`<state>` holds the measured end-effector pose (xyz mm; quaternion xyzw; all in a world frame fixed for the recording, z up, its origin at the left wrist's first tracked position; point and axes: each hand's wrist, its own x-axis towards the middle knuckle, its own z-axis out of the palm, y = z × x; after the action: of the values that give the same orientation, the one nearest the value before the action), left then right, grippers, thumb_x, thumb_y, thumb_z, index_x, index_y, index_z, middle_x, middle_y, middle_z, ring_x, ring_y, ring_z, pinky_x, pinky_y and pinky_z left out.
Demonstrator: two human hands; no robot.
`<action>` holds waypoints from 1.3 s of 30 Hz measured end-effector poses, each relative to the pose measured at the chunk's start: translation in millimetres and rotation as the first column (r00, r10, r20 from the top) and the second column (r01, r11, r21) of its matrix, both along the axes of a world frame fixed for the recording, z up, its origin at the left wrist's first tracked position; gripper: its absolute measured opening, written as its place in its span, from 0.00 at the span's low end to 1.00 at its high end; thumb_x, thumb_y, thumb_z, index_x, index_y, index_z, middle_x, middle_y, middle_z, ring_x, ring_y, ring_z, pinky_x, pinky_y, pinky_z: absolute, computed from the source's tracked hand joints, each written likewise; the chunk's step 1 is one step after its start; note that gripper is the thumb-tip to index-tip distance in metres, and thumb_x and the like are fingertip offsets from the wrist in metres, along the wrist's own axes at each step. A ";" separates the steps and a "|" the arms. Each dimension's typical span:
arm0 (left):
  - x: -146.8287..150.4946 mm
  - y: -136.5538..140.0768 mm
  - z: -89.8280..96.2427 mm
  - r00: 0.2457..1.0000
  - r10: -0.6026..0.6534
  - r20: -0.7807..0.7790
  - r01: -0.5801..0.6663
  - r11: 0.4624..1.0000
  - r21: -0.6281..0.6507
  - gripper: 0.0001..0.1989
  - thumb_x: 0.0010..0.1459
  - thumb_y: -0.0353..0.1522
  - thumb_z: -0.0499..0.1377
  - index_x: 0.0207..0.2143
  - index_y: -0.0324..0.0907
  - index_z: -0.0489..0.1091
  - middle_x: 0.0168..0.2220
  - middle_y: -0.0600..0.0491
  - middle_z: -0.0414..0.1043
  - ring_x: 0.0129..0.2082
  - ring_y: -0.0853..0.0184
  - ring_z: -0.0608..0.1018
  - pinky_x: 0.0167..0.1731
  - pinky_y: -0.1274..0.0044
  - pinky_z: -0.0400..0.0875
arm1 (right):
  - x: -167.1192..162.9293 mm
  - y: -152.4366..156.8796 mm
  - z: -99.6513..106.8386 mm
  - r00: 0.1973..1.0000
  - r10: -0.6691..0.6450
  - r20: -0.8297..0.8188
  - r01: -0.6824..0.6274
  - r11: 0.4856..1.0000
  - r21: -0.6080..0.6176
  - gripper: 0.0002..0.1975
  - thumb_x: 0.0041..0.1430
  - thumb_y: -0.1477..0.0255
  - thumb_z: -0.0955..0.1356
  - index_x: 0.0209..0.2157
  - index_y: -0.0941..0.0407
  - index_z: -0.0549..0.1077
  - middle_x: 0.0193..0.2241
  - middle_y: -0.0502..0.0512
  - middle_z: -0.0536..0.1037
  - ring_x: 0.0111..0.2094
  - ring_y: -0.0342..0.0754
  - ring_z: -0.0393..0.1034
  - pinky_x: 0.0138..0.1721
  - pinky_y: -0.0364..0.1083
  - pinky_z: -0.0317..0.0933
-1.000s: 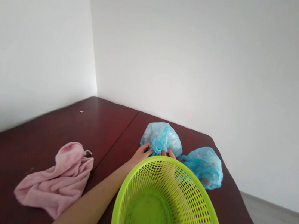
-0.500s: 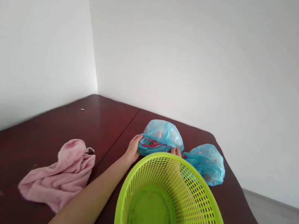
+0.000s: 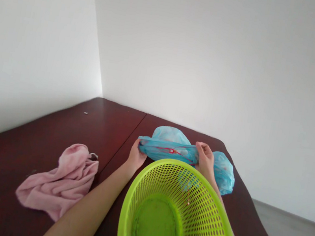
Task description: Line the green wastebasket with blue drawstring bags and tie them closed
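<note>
A blue plastic bag [image 3: 171,135] with a red drawstring lies on the dark red table, its mouth stretched wide between my two hands. My left hand [image 3: 136,156] grips the left edge of the mouth. On the other side, my right hand [image 3: 205,160] pinches the right edge between thumb and fingers. What the bag contains is blurred through the plastic. Just in front of it stands a green plastic basket [image 3: 154,229] with slotted walls and nothing inside, covering part of my right forearm.
A second blue plastic bag [image 3: 223,174] lies to the right, partly behind my right hand. A pink cloth [image 3: 60,184] is crumpled on the table [image 3: 108,126] at left. White walls border the table's back and left; grey floor [image 3: 282,233] shows at right.
My right hand has come up and to the right from behind the basket rim. The bag's mouth has been pulled wide; my left hand has shifted slightly left.
</note>
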<state>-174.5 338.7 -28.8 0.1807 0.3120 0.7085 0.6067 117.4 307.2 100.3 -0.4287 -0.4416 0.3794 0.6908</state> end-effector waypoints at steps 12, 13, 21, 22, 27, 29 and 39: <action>-8.1 -2.4 3.7 0.957 -0.126 0.263 0.132 0.991 -0.007 0.14 0.71 0.42 0.67 0.48 0.41 0.86 0.43 0.46 0.91 0.43 0.53 0.92 0.53 0.62 0.88 | 34.9 -3.4 13.1 0.729 -0.193 0.656 0.158 0.981 0.112 0.23 0.58 0.49 0.77 0.29 0.49 0.67 0.26 0.47 0.69 0.30 0.49 0.61 0.37 0.52 0.57; -7.6 -2.7 3.6 0.958 -0.113 0.264 0.122 0.992 -0.016 0.14 0.70 0.42 0.68 0.47 0.42 0.86 0.43 0.47 0.91 0.42 0.54 0.92 0.54 0.61 0.88 | 34.1 -3.3 13.6 0.735 -0.231 0.637 0.182 0.973 0.143 0.22 0.59 0.49 0.76 0.28 0.48 0.66 0.26 0.46 0.68 0.30 0.49 0.60 0.37 0.52 0.56; -5.6 -3.9 3.1 0.946 -0.183 0.268 0.180 0.983 0.038 0.19 0.68 0.45 0.66 0.50 0.43 0.87 0.45 0.44 0.91 0.49 0.43 0.92 0.54 0.54 0.87 | 26.1 -9.3 23.1 0.765 -0.104 0.636 0.027 0.991 0.130 0.17 0.59 0.53 0.77 0.39 0.51 0.77 0.36 0.54 0.82 0.38 0.56 0.73 0.45 0.55 0.66; -7.0 -3.8 3.4 0.945 -0.190 0.268 0.181 0.982 0.059 0.20 0.69 0.46 0.66 0.51 0.42 0.86 0.46 0.43 0.91 0.49 0.43 0.91 0.54 0.53 0.87 | 26.2 -9.8 23.0 0.757 -0.074 0.650 -0.008 0.992 0.122 0.17 0.58 0.55 0.76 0.41 0.51 0.79 0.39 0.56 0.84 0.41 0.57 0.75 0.47 0.56 0.67; -12.9 -4.1 8.2 0.945 -0.141 0.294 0.112 0.987 0.114 0.13 0.71 0.39 0.63 0.47 0.41 0.84 0.42 0.46 0.89 0.40 0.54 0.90 0.48 0.63 0.87 | 28.8 -6.7 18.8 0.775 -0.057 0.630 -0.025 0.992 0.121 0.18 0.54 0.62 0.73 0.46 0.51 0.81 0.44 0.59 0.87 0.46 0.61 0.80 0.51 0.58 0.70; -11.4 -6.2 10.9 0.957 -0.138 0.255 0.116 0.988 0.098 0.12 0.71 0.40 0.66 0.47 0.41 0.84 0.41 0.47 0.89 0.37 0.56 0.89 0.45 0.65 0.87 | 28.4 -5.0 17.7 0.814 -0.084 0.575 0.020 0.993 0.118 0.14 0.55 0.61 0.73 0.42 0.51 0.80 0.40 0.59 0.86 0.44 0.60 0.80 0.49 0.57 0.70; 13.4 -7.0 4.5 0.954 -0.041 -0.296 0.092 0.983 0.161 0.43 0.49 0.55 0.86 0.59 0.46 0.78 0.51 0.46 0.86 0.42 0.56 0.88 0.42 0.66 0.87 | 17.8 -19.2 26.1 0.966 -0.123 0.226 0.138 0.989 -0.050 0.17 0.56 0.53 0.78 0.37 0.49 0.74 0.24 0.43 0.70 0.24 0.46 0.57 0.25 0.47 0.49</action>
<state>-161.1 331.6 -24.4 0.3453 0.3291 0.6776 0.5597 135.2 288.1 126.4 -0.5189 -0.4743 0.2970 0.6462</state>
